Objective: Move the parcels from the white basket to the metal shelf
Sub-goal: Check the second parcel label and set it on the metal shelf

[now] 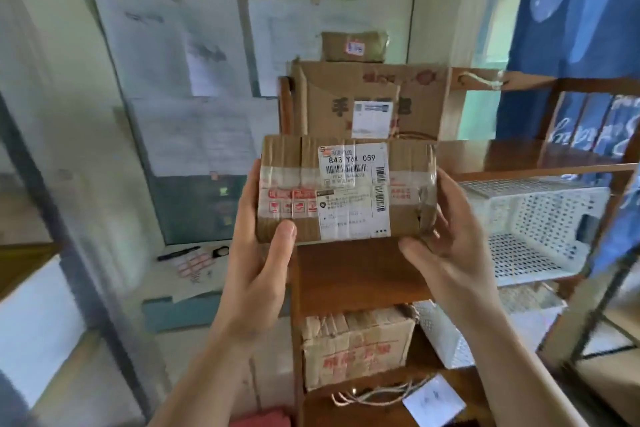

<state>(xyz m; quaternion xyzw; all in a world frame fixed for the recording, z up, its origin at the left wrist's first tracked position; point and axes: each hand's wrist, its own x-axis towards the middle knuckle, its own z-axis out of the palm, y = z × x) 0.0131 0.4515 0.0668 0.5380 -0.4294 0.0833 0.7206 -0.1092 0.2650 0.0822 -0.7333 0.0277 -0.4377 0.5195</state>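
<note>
I hold a brown cardboard parcel with a white shipping label and clear tape at chest height, in front of the shelf. My left hand grips its left end, thumb on the front. Its right end and lower corner rest in my right hand. The white perforated basket sits on a brown shelf board to the right; no parcels are visible in it. A larger cardboard parcel stands on the upper shelf behind, with a small parcel on top.
Another taped box sits on a lower shelf, beside a second white basket. Papers are pinned on the wall to the left. A pen lies on a ledge. A blue cloth hangs at the right.
</note>
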